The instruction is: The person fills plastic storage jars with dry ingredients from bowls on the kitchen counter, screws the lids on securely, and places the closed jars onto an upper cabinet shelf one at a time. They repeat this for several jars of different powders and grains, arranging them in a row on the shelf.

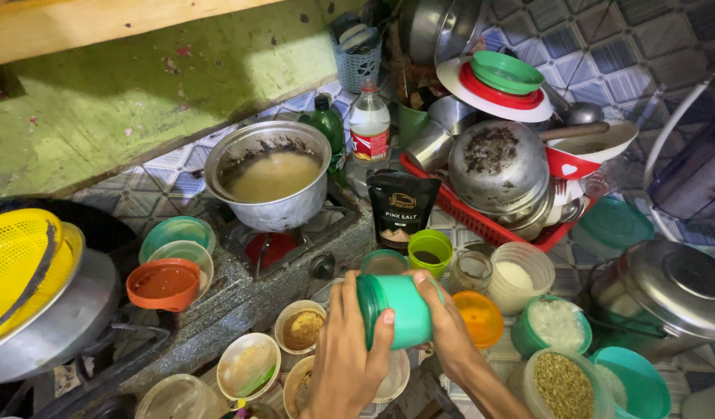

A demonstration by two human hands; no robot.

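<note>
Both of my hands hold a small green jar [408,310] tilted on its side above several open spice containers. My left hand [346,353] grips the jar's darker green lid end [370,309]. Curled around the jar's base is my right hand [449,330]. Below the jar sit open tubs of brown powder [303,329] and an orange-lidded jar [478,316]. A metal pot [272,180] of cloudy yellowish liquid stands on the stove burner behind.
A black salt pouch [400,208] leans by the stove. A red dish rack [493,225] holds pots and bowls at right. A yellow colander [20,260] sits in a pan at left. White-powder tubs [520,275] and a herb tub [563,384] stand right.
</note>
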